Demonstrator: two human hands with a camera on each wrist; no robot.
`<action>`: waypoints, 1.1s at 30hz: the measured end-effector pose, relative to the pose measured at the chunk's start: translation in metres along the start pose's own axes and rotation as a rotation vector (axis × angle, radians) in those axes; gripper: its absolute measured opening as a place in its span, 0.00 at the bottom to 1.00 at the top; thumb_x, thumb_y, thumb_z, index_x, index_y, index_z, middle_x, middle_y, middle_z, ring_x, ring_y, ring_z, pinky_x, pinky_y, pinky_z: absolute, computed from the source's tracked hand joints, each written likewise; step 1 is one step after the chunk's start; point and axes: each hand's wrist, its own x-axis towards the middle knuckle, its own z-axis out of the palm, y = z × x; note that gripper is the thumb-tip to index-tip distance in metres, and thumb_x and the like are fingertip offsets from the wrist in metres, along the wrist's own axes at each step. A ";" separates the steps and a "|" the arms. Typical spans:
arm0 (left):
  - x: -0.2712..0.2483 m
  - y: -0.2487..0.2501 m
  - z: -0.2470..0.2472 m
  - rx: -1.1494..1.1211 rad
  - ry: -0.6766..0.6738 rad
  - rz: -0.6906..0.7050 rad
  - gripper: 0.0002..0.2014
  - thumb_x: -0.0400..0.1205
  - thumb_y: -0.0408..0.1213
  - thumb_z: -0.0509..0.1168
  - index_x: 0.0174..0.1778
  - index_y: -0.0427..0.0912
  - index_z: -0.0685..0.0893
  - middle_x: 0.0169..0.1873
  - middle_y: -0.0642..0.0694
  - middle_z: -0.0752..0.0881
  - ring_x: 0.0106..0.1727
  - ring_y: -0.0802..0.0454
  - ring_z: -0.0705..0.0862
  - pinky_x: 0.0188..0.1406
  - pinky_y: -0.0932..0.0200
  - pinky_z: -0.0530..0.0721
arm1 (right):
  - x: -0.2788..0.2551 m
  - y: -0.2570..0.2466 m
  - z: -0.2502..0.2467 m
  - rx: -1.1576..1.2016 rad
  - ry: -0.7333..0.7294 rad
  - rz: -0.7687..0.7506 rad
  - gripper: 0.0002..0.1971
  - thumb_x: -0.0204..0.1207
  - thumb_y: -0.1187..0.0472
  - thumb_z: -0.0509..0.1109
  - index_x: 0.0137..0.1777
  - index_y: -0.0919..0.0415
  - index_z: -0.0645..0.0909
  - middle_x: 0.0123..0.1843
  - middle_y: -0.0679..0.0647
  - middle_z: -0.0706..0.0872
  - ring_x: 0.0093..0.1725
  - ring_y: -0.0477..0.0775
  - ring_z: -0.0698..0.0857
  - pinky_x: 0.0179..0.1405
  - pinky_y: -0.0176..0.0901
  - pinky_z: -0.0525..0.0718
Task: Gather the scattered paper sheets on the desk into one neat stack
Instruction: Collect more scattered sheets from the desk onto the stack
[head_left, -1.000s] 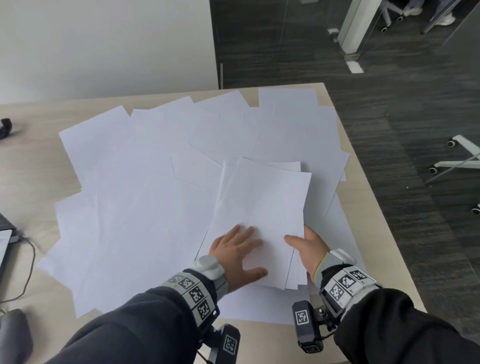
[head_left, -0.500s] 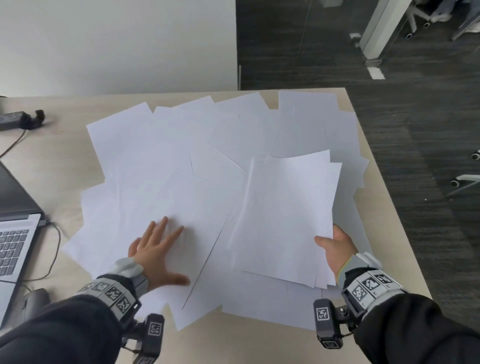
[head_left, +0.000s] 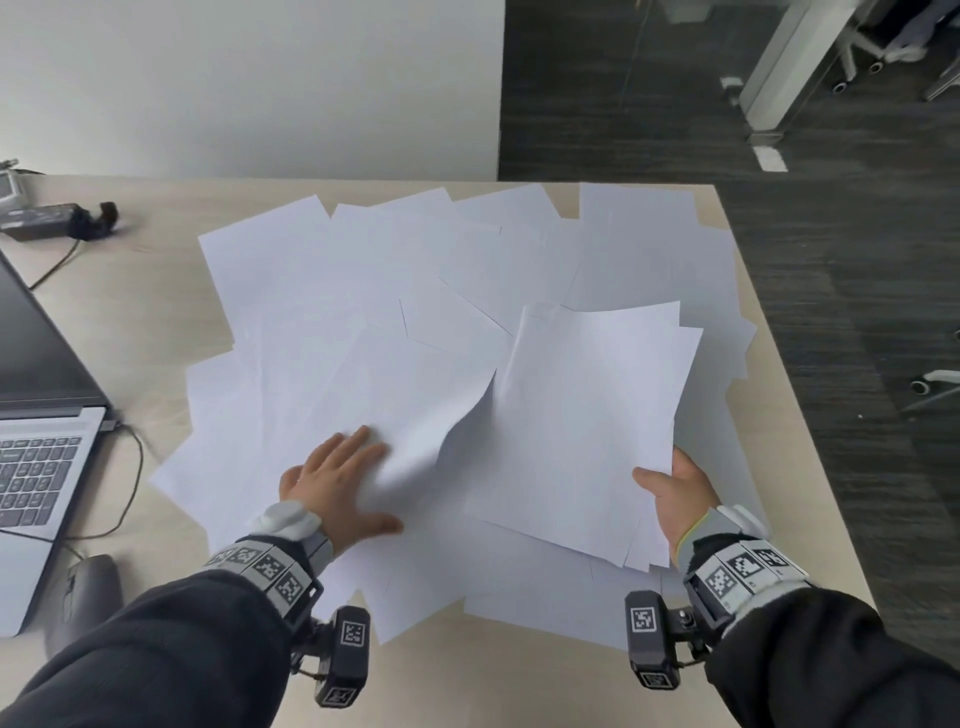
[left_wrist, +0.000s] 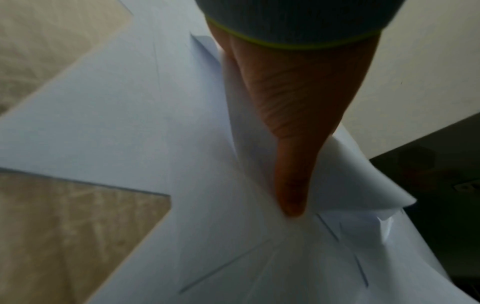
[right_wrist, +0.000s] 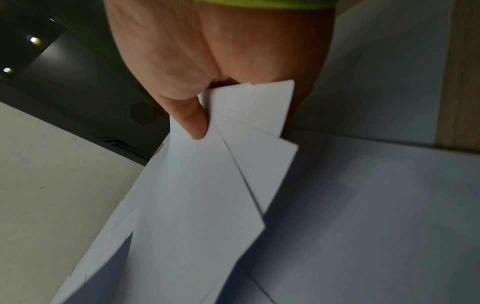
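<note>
White sheets (head_left: 363, 291) scattered, overlapping

Many white paper sheets (head_left: 322, 291) lie spread over the light desk (head_left: 156, 312), one on top of another. The left hand (head_left: 337, 488) lies on them with its fingers spread out straight. Right beside those fingers a bent sheet (head_left: 447, 421) curls up in a hump. The right hand (head_left: 678, 493) holds a small bunch of sheets (head_left: 587, 426) by its near right edge, thumb on top. A laptop (head_left: 36, 457) sits open at the left, with a grey mouse (head_left: 88, 587) near it.
</note>
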 end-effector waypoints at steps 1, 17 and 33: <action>0.002 -0.001 0.000 -0.023 0.030 -0.024 0.50 0.66 0.75 0.71 0.84 0.68 0.61 0.87 0.67 0.54 0.88 0.58 0.50 0.82 0.41 0.58 | 0.000 0.000 -0.001 0.009 0.001 0.002 0.17 0.78 0.74 0.66 0.62 0.56 0.82 0.50 0.49 0.89 0.52 0.58 0.87 0.62 0.57 0.83; 0.012 0.148 0.002 -0.124 -0.195 0.257 0.55 0.66 0.88 0.42 0.87 0.64 0.47 0.88 0.57 0.53 0.89 0.50 0.52 0.87 0.40 0.56 | -0.020 0.004 0.009 0.028 -0.077 0.080 0.18 0.79 0.70 0.66 0.65 0.51 0.82 0.52 0.51 0.92 0.53 0.57 0.89 0.56 0.54 0.86; 0.024 0.091 0.008 -0.066 0.056 -0.198 0.54 0.73 0.80 0.57 0.87 0.63 0.37 0.88 0.52 0.33 0.89 0.45 0.36 0.87 0.36 0.47 | -0.013 0.012 -0.007 -0.098 -0.103 0.025 0.12 0.77 0.67 0.71 0.51 0.48 0.85 0.51 0.47 0.92 0.55 0.56 0.89 0.66 0.61 0.83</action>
